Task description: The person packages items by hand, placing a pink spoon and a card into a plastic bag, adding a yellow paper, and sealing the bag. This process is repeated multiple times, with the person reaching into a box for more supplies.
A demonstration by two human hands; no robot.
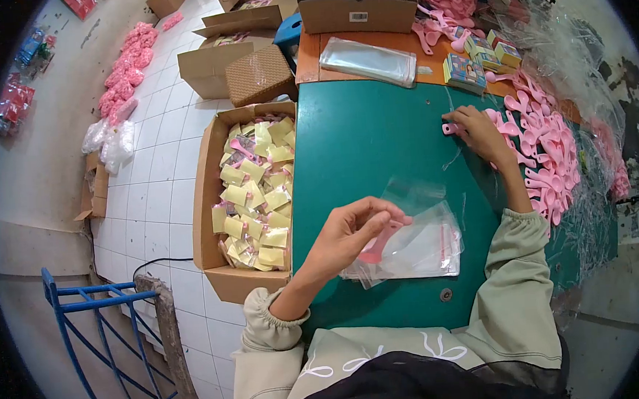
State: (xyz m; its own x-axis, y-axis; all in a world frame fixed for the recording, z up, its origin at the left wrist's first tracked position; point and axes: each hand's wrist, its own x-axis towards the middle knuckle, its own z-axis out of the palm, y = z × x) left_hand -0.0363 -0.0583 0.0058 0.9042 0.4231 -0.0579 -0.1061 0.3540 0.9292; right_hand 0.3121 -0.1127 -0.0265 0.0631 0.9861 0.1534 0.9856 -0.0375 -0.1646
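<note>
My left hand (358, 226) is closed in a pinch over the pile of clear plastic bags (428, 248). Between its thumb and fingers is a pink spoon (375, 250), its wider end hanging below the palm. A loose clear bag flap (414, 188) rises just beyond the fingertips. Farther forward on the right, my right hand (480, 132) has its fingers closed on another pink spoon (449, 129), whose end sticks out to the left. Beside that hand lies a big heap of pink spoons (547, 153).
Left of the green table (352, 139) stands a cardboard box (204, 206) full of small packets with yellow cards. At the back are a stack of clear bags (369, 60), card packs (464, 72) and a brown box (358, 14). Crumpled plastic (591, 219) lies along the right.
</note>
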